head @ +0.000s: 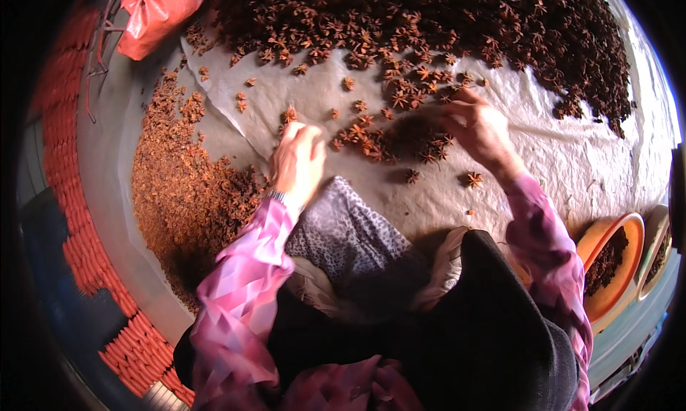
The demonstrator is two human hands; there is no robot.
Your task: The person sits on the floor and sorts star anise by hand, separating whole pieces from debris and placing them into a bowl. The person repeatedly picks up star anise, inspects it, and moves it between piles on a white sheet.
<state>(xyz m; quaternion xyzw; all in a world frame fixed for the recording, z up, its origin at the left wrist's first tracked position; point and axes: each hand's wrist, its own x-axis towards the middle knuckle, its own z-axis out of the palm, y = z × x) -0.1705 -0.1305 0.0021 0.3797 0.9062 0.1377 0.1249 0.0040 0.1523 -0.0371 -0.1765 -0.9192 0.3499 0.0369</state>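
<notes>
My left hand (299,156), with a metal watch band at the wrist, is over the pale sheet with its fingers curled down. A brown star anise pod (289,115) shows right at its fingertips; whether they grip it is hidden. My right hand (479,127) reaches to the near edge of the large dark star anise heap (429,30), its fingers bent and blurred, their tips partly hidden. Between my hands lies a small loose group of star anise (367,140). A single pod (474,179) sits below my right hand.
Smaller, lighter brown broken pieces (171,191) form a pile on the left of the sheet (568,159). A red plastic sack (161,17) stands at the upper left. An orange-rimmed tub (635,250) with dark contents stands at right. Patterned cloth (348,229) covers my lap.
</notes>
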